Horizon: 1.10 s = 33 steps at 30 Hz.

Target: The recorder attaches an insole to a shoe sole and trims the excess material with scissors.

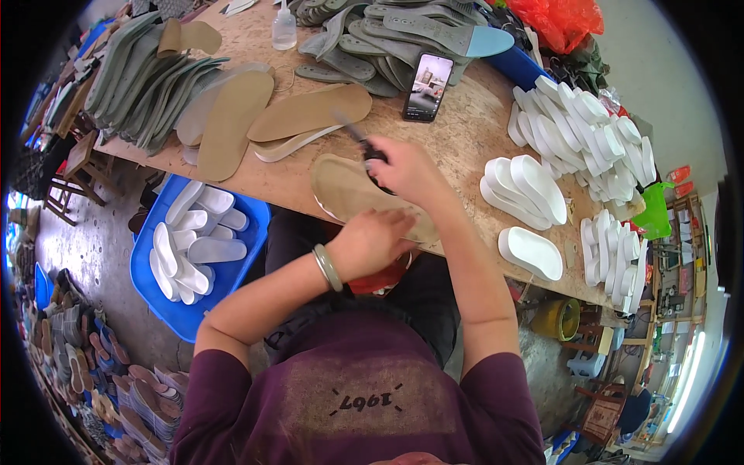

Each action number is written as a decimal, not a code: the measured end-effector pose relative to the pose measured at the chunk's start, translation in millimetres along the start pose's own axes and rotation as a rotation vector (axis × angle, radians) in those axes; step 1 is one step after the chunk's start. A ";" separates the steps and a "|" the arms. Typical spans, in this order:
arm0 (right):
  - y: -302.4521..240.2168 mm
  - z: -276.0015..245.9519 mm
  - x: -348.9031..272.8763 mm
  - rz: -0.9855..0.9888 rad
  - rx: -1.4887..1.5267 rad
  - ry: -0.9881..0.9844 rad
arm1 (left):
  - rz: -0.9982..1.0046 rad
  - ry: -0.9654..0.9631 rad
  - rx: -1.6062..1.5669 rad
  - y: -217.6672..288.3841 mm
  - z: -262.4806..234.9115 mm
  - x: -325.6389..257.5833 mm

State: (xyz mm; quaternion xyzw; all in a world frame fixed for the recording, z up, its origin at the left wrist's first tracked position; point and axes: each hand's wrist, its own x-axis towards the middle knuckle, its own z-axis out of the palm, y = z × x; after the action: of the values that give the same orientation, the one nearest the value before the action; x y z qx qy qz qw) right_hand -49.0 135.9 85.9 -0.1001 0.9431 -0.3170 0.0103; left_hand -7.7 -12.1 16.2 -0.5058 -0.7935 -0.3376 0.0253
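A tan insole [341, 182] lies at the table's front edge, with a strip of white showing along its left side. My left hand [376, 240], a bangle at the wrist, grips its near right end. Above it, my right hand [407, 167] is closed round the black handles of a pair of scissors [375, 155]; the blades point away to the left and are blurred. Just beyond lie another tan insole [310, 108] on a white sole [291, 146] and a larger tan insole piece [236, 124].
Grey insoles are stacked at the far left [147, 85] and far middle [372, 39]. A phone [428, 87] leans there; a squeeze bottle [284, 29] stands behind. White soles [531, 190] cover the right side. A blue tub [256, 232] of white soles sits below the table's left edge.
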 end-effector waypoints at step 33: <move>113.1 5.4 -138.0 -0.015 1.824 0.897 | -0.525 0.078 -0.213 -68.0 -20.4 7.6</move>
State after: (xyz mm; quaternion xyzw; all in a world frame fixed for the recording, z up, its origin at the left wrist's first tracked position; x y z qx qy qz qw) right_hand 66.0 247.8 7.6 0.0681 0.2580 -0.9240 -0.2740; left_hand -73.2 -35.3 0.2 -0.2692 -0.8558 -0.4333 -0.0857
